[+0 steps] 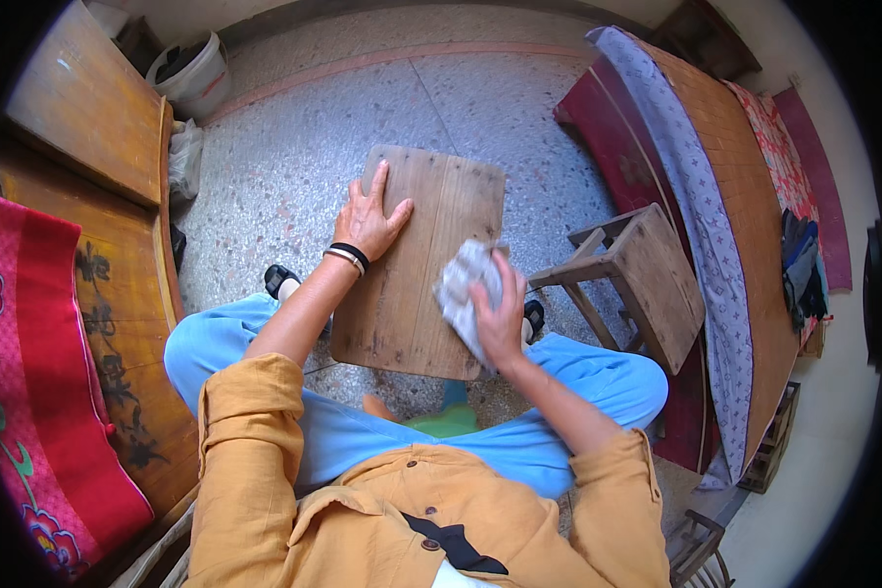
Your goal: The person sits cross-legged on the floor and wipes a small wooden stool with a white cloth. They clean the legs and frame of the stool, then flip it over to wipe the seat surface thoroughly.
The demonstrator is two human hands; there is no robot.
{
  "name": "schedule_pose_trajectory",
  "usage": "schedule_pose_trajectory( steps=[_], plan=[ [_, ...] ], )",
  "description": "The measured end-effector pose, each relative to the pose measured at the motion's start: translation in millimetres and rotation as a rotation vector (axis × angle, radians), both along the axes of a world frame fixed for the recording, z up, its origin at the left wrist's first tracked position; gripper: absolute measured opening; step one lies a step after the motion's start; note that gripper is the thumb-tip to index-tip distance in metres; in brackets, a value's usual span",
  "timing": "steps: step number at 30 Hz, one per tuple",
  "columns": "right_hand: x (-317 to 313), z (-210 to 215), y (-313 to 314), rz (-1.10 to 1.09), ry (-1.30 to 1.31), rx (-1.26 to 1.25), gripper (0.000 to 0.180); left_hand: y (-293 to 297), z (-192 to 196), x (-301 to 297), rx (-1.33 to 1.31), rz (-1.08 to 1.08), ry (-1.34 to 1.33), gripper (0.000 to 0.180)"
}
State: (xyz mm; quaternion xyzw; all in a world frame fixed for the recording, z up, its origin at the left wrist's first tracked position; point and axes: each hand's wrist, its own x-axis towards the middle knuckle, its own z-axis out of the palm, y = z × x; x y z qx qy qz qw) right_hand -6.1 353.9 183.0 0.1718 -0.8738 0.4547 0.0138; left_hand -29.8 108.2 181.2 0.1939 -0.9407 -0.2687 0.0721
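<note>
In front of me, between my knees, is a worn wooden board [412,284] with rounded corners, perhaps the top of a small stool or table; what bears it is hidden. My left hand [366,220] lies on its upper left part, fingers spread over the wood, a dark band and a light bracelet at the wrist. Bunched in my right hand [500,312] is a pale grey-white cloth [468,284], pressed against the right side of the board. The cloth and fingers are slightly blurred.
Right of the board stands a wooden stool [647,279], beside a bed [725,186] with a patterned cover edge. A wooden cabinet [88,108] and a red floral cloth [59,363] are on the left. At the far left sits a white bucket [198,83] on the speckled floor.
</note>
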Motion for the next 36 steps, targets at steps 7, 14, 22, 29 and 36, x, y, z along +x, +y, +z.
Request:
schedule_pose_trajectory(
  steps=[7, 14, 22, 29, 36],
  plan=[
    [-155.4, -13.0, -57.3, -0.135, 0.146, 0.035, 0.047, -0.8, 4.5, -1.5, -0.043, 0.013, -0.018, 0.075],
    [-28.2, -11.2, -19.6, -0.031, 0.097, 0.190, 0.058, -2.5, 4.9, 0.3, -0.012, 0.042, -0.058, 0.075],
    [34.0, -0.8, 3.9, 0.047, 0.022, 0.215, 0.057, 1.3, 6.7, 0.2, -0.007, 0.028, -0.047, 0.074],
    [-153.7, -9.0, -59.9, -0.063, 0.215, 0.182, 0.048, -2.0, 5.6, -0.3, -0.019, 0.027, -0.014, 0.074],
    [-57.8, -4.4, -37.1, -0.007, 0.301, 0.290, 0.048, -5.1, -3.1, 1.1, -0.020, 0.032, -0.004, 0.074]
  ],
)
